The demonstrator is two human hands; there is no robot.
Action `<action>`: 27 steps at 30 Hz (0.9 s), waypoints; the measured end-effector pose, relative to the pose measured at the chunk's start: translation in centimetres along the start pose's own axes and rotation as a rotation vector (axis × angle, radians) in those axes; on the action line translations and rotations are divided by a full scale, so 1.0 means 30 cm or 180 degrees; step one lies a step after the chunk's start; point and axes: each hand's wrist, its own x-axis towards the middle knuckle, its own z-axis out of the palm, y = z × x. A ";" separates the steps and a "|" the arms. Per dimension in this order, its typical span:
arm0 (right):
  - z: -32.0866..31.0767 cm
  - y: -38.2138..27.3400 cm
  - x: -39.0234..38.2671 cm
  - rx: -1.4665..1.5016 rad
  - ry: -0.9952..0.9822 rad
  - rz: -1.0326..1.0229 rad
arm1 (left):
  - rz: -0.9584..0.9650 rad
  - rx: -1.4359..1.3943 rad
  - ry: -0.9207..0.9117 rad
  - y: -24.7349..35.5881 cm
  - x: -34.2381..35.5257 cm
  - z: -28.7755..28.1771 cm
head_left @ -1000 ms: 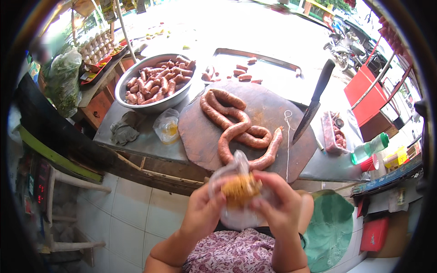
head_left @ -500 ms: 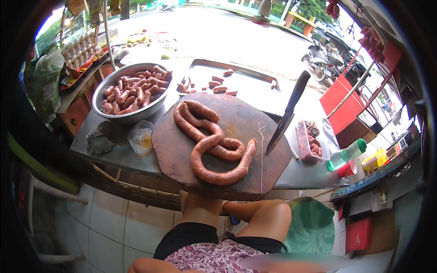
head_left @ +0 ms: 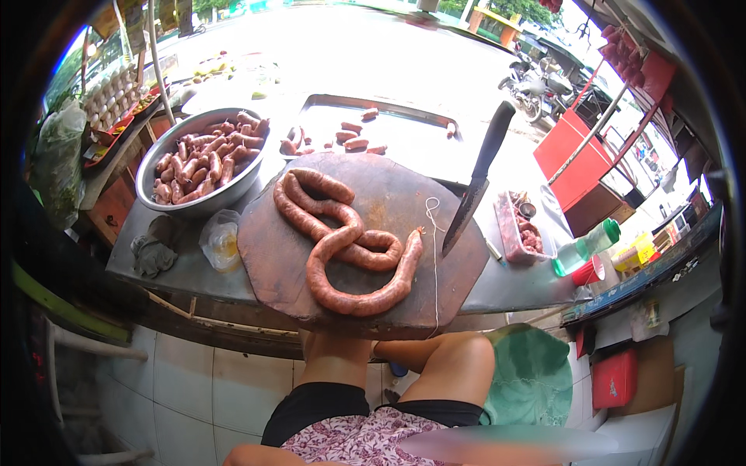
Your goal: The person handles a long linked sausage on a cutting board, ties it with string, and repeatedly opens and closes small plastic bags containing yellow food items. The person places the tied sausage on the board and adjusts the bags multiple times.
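A long coil of raw sausage (head_left: 350,298) lies on a worn wooden board (head_left: 272,272). At its right are a loop of white string (head_left: 436,295) and a black-handled knife (head_left: 466,203) standing tilted, tip on the board. A metal bowl (head_left: 254,179) holds several short sausage links. A bag with something yellow (head_left: 220,241) and a grey cloth (head_left: 153,255) lie left of the board. My hands are out of sight; only a bit of forearm (head_left: 249,456) shows at the lower edge, and a blurred smear crosses the lower right.
A tray (head_left: 318,109) with links stands behind the board. A plastic tub with meat (head_left: 519,245), green bottle (head_left: 571,256) and red cup (head_left: 590,272) are on the right. Egg trays (head_left: 109,97) sit left, motorbikes (head_left: 532,101) outside, a green seat (head_left: 528,373) below.
My two hands, which held a clear bag with something golden-brown above my lap, have dropped out of view. The camera view has shifted, putting the board and table further left in the picture.
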 end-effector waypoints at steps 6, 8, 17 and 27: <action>-0.045 -0.092 0.084 -0.0497 -0.0905 0.1522 | 0.0149 0.0074 0.0160 -0.008 0.022 0.001; -0.037 -0.061 0.067 -0.0312 -0.0451 0.0659 | 0.0196 0.0116 0.0216 -0.009 0.025 0.003; -0.090 -0.171 -0.018 -0.0906 -0.0691 0.1300 | 0.0410 0.0279 0.0322 -0.001 0.032 0.016; -0.112 -0.124 -0.031 -0.2421 -0.0798 0.1786 | 0.0629 -0.0040 0.0918 -0.034 0.055 0.065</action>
